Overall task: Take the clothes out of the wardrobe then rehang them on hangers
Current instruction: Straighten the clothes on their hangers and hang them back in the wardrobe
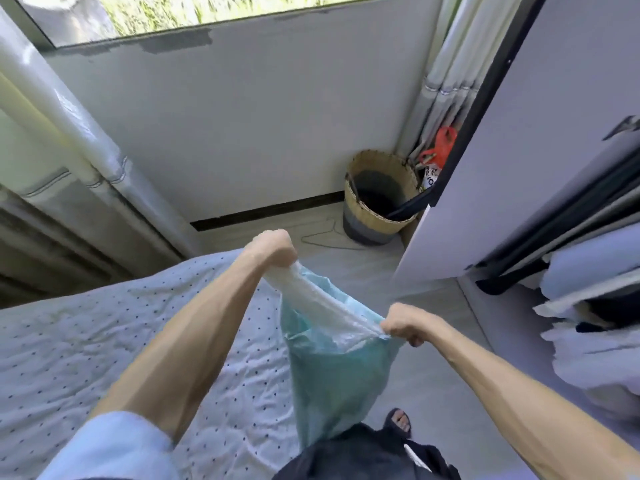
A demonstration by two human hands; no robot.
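Left hand [273, 249] and right hand [403, 323], held apart, each grip the teal garment [332, 368] by its top edge; fingers hidden, hem cut off behind dark clothing.

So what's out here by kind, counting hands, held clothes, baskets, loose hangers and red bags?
Hands: 2, left hand and right hand
Teal garment: 1
Woven basket: 1
Wire hanger on the floor: 1
Red bag: 1
Total: 6
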